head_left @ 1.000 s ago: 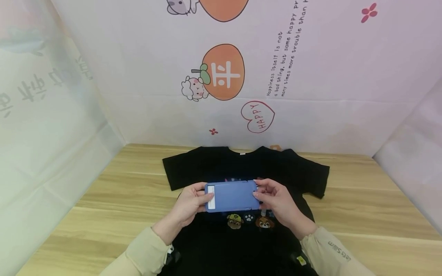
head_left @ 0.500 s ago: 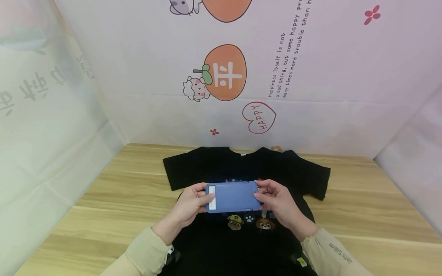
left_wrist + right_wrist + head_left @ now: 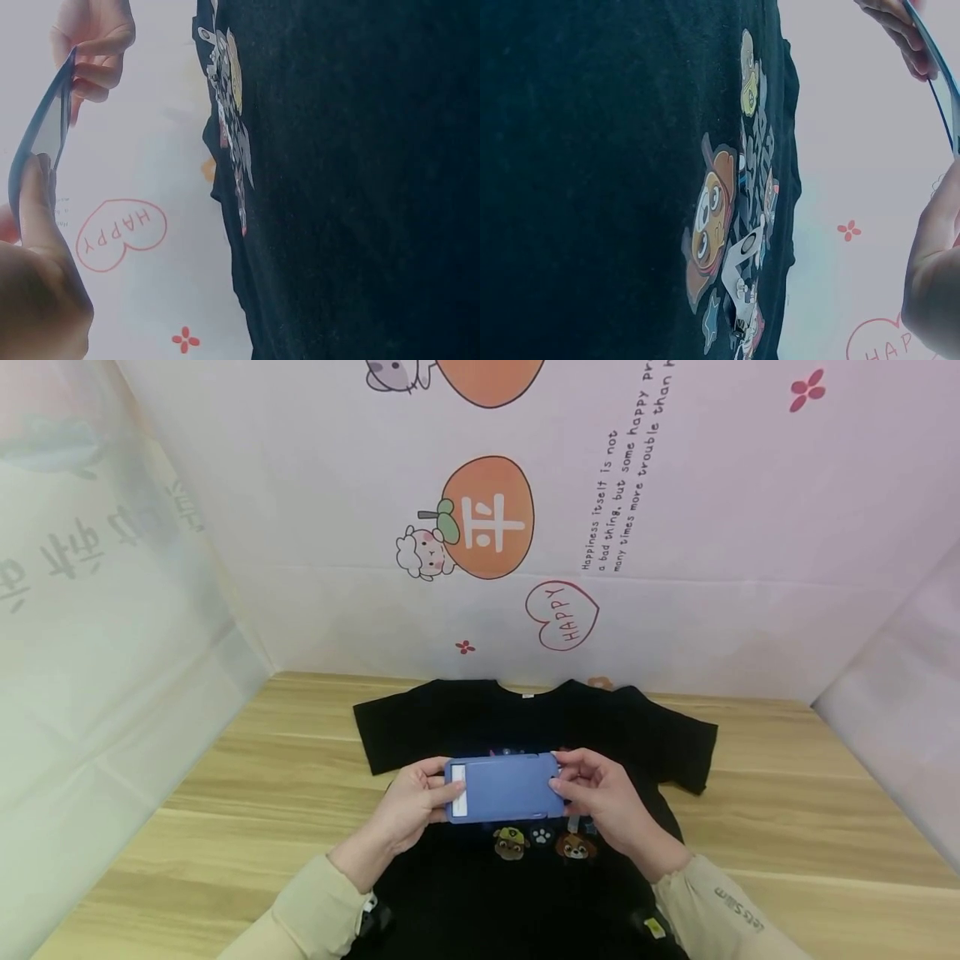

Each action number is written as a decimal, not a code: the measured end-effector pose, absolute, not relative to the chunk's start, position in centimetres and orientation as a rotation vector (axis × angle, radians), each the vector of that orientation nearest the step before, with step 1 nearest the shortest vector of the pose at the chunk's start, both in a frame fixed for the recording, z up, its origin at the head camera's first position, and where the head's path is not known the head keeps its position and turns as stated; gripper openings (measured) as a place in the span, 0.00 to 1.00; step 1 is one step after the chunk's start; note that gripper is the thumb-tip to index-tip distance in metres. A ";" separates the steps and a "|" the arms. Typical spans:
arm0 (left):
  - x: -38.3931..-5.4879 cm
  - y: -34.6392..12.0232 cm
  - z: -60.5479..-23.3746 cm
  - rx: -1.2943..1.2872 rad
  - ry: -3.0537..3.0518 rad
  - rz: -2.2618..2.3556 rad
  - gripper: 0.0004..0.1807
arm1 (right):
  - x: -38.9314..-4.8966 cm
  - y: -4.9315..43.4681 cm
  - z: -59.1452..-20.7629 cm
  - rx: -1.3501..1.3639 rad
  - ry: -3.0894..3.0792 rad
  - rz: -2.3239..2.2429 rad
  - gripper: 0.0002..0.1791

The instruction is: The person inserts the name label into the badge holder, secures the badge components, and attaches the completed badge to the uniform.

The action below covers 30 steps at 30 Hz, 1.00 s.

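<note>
I have the left hand [image 3: 49, 277] at the lower left of the frame, its thumb up against the lower end of a thin blue case [image 3: 37, 124]. I see that case almost edge-on, tilted, its top leaning right. Its upper end meets the fingers of the right hand [image 3: 97, 45], upper left of my frame. Dark cloth [image 3: 360, 180] fills the right half, with coloured prints [image 3: 232, 112] squeezed along its far edge, too foreshortened for me to identify. Between, I get a white backdrop [image 3: 150, 300] bearing a red "HAPPY" heart [image 3: 121, 235], inverted, and a red flower [image 3: 185, 340] bottom centre-left.
</note>
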<state>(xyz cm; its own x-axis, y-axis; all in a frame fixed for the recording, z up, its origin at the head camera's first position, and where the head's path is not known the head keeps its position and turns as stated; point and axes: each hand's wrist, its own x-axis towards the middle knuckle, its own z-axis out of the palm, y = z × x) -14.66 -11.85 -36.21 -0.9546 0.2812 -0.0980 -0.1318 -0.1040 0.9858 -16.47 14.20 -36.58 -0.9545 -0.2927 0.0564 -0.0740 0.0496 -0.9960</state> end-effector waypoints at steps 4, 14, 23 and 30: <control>-14.6 -11.8 -36.1 0.177 1.881 2.144 0.17 | -16.6 14.1 -36.5 -0.400 2.188 -2.000 0.20; -14.3 -11.6 -36.1 0.187 1.894 2.110 0.19 | -16.3 13.9 -36.8 -0.363 2.184 -1.996 0.22; -14.3 -11.4 -36.2 0.214 1.882 2.104 0.18 | -16.3 13.9 -36.8 -0.349 2.165 -1.999 0.22; -14.5 -11.3 -36.3 0.196 1.884 2.097 0.18 | -16.2 14.0 -37.0 -0.361 2.129 -2.013 0.14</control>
<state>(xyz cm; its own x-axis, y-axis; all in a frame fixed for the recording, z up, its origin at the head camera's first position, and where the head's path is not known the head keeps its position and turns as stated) -14.47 -11.32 -36.26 -0.9412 0.3206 -0.1070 -0.1405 -0.0833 0.9866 -16.19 14.05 -37.00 -0.9526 -0.3027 0.0299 -0.0468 0.0487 -0.9977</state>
